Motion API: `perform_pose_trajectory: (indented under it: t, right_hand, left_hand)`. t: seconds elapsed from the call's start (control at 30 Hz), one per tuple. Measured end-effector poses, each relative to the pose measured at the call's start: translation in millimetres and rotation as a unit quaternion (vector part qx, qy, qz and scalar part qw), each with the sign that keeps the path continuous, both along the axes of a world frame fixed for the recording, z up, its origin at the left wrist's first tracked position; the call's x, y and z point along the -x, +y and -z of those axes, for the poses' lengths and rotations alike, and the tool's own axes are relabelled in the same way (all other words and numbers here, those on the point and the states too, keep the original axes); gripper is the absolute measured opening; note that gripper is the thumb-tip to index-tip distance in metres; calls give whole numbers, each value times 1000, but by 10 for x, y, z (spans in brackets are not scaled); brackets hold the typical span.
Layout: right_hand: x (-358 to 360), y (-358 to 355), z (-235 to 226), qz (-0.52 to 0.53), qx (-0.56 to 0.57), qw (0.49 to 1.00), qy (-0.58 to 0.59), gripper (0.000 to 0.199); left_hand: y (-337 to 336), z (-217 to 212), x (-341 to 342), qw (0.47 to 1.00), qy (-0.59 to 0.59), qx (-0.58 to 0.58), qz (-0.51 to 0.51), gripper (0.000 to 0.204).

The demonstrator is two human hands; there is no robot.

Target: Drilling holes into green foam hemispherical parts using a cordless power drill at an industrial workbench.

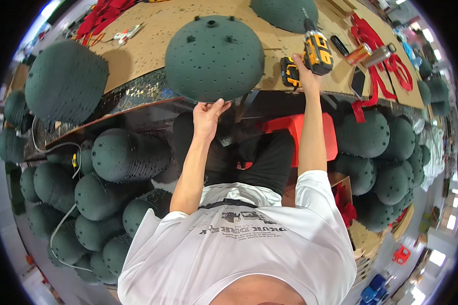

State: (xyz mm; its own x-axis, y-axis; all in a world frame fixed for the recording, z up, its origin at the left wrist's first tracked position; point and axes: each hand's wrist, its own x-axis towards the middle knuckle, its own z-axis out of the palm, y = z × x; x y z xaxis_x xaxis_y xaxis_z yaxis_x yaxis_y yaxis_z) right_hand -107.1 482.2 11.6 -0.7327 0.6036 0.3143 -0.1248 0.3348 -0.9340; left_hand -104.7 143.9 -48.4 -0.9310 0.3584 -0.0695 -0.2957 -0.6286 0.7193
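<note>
A dark green plastic dome [213, 61], dotted with small holes and a few black knobs near its top, sits at the table's near edge. My left hand [207, 118] pinches its near rim between thumb and fingers. In my right hand [308, 76] is a yellow and black cordless drill [318, 51], gripped by its handle, its bit pointing up and away over the table. The drill is to the right of the dome and apart from it. Another green dome [285, 12] lies beyond the drill bit, partly cut off by the picture's edge.
A stack of nested domes [66, 81] stands on the table's left, with many more stacks [124, 152] below on both sides. Red straps [374, 51], a can [359, 54], a metal bottle [379, 55] and a phone [357, 82] lie at the right. A red stool [315, 134] is under the table.
</note>
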Motion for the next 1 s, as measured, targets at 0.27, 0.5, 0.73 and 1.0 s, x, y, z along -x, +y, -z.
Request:
perform_pose_trajectory:
  t: [0.27, 0.5, 0.73, 1.0]
  right_hand:
    - [-138, -309, -350, -40, 79, 995, 55, 21]
    - [-1482, -1075, -401, -46, 131, 990, -9, 40]
    - [-2266, -2019, -69, -111, -10, 988, -104, 22]
    - [-2123, -2283, 135, -131, -205, 970, -8, 21]
  left_hand:
    - [84, 51, 27, 1000, 9, 24, -13, 14]
    - [114, 222, 9, 1000, -2, -29, 0, 14]
    - [214, 363, -66, 998, -30, -39, -39, 18]
    - [209, 393, -74, 998, -33, -30, -48, 20]
